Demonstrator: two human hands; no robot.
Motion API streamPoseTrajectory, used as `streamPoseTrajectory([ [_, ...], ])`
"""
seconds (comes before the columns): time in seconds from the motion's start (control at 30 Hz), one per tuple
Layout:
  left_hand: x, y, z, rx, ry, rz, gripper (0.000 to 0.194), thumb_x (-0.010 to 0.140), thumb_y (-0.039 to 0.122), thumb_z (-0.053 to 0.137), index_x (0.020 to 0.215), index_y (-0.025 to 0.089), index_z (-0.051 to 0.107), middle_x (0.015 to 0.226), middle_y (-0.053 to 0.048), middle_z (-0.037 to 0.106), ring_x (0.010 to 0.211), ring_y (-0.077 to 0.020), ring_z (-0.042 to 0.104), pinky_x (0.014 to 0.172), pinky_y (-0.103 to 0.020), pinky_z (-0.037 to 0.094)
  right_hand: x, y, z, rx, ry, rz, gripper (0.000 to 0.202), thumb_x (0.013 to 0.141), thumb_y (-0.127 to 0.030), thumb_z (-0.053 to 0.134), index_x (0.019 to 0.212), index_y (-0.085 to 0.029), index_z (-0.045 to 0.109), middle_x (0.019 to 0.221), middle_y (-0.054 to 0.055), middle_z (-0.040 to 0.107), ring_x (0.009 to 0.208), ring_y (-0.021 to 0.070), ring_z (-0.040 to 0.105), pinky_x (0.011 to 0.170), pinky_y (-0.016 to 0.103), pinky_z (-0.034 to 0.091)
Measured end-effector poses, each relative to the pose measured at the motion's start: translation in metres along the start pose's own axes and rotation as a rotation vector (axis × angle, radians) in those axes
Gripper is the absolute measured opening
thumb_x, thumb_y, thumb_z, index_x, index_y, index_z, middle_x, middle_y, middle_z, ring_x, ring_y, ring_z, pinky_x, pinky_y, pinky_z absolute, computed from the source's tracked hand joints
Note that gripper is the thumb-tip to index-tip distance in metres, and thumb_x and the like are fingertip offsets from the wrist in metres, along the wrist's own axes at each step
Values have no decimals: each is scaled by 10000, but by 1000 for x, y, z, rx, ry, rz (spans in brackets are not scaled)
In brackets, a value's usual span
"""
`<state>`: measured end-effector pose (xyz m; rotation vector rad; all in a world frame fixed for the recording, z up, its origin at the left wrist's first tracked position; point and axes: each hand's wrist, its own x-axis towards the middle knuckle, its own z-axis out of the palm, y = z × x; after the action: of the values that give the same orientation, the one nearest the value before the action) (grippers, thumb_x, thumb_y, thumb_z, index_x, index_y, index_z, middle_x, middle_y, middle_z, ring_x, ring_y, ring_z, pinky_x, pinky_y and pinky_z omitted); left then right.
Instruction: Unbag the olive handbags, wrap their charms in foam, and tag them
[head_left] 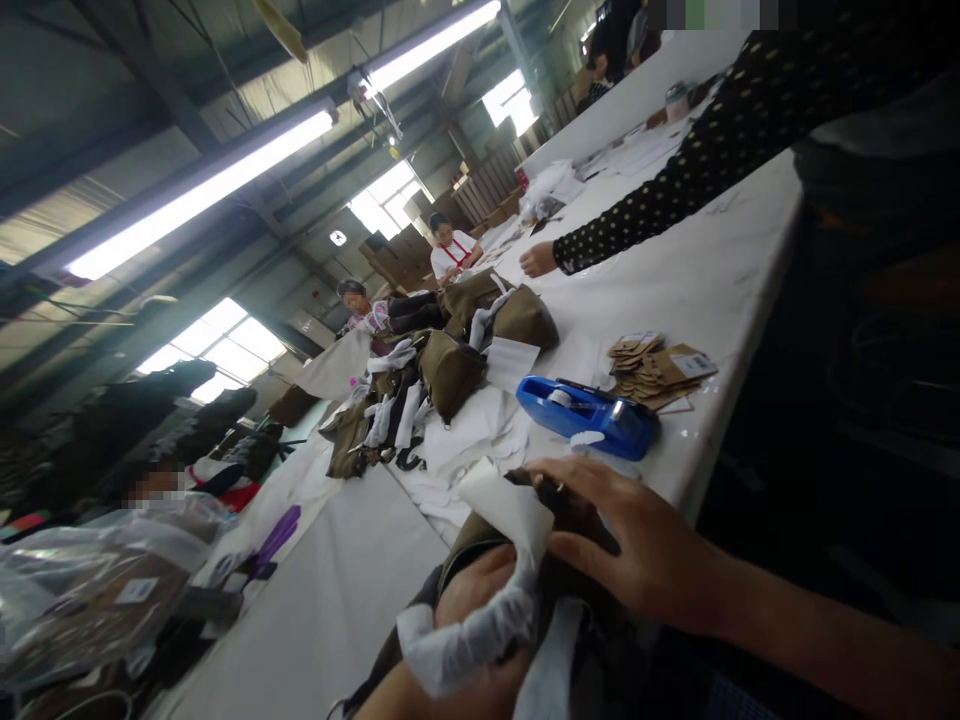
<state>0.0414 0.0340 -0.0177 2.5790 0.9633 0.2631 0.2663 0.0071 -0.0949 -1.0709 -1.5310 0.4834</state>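
An olive-brown handbag (480,535) is at the table's near edge, its handle (472,640) wrapped in white paper. My left hand (476,590) reaches under this wrapped handle into the bag's opening, and its fingertips are hidden. On the bag's right side, my right hand (637,530) grips the upper edge between thumb and fingers. A loose flap of white paper (506,505) stands up between my hands. Just beyond them lies a blue tape dispenser (589,415).
Brown cardboard tags (656,370) are stacked beside the dispenser. More olive bags (451,372) with wrapped handles lie farther along the white table (337,590). A co-worker's dotted sleeve (660,190) reaches in from the right. Plastic-wrapped goods (105,590) and purple scissors (277,535) are at left.
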Motion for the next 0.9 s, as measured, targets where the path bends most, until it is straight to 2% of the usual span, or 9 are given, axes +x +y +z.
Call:
streamPoseTrajectory([
  [0.07,-2,1,-4,-34,51,-62,377,793,169,631,1151,248,718,1096,-27,770,1011,-243,726,914,-332,609,11,1,2,3,-68,60,378,878,-213,665,1254,-231,633,1235,81,698,1170,257,646,1048,419,508],
  [0.17,-6,-6,2,7,218,-135,481,798,145,580,1273,189,640,1268,-99,699,1201,-279,657,1018,-400,567,18,6,5,66,-89,136,246,849,-159,645,1088,-212,669,1096,56,730,996,226,696,926,363,554],
  [0.3,-5,-18,15,166,186,-40,779,815,76,521,1569,199,371,1602,-127,427,1474,-277,423,1178,-439,437,18,7,9,44,-88,125,280,825,-154,624,1099,-198,663,1013,48,720,810,184,682,761,298,555],
  [0.43,2,-16,19,221,134,-16,976,762,87,608,1637,235,204,1494,-134,549,1373,-309,522,1111,-489,499,20,-3,15,-211,-141,7,355,779,-129,608,1114,-187,710,1113,108,691,1005,262,658,893,396,552],
  [0.5,6,-15,20,217,159,-14,1034,740,106,656,1643,226,167,1469,-145,571,1329,-325,549,1076,-509,521,20,-8,19,-297,-140,-142,351,764,-85,577,1060,-161,748,1226,157,655,1191,329,583,1040,516,486],
  [0.57,8,-18,20,212,195,2,1048,710,95,668,1636,221,193,1467,-150,579,1293,-327,577,1034,-495,550,18,-7,23,-267,-155,-306,307,745,-45,556,946,-142,766,1242,173,651,1282,350,517,1112,551,432],
  [0.67,6,-27,20,197,210,27,958,707,55,622,1598,244,322,1364,-110,671,1184,-292,652,960,-422,590,15,2,23,-143,-160,-378,304,805,-19,521,907,-183,756,1179,127,682,1216,278,574,1054,439,506],
  [0.8,-1,-30,8,222,143,50,584,798,80,583,1354,246,646,1097,-61,782,994,-257,732,873,-341,604,15,13,16,-189,90,-168,262,921,-146,556,1153,-190,671,1265,131,656,1194,260,614,1022,423,515],
  [0.9,-9,-21,-7,225,45,70,225,831,189,641,991,273,777,892,-18,767,802,-210,735,734,-254,596,20,13,9,-194,-25,-1,228,895,-211,587,1111,-182,655,1018,81,717,937,226,686,835,348,555],
])
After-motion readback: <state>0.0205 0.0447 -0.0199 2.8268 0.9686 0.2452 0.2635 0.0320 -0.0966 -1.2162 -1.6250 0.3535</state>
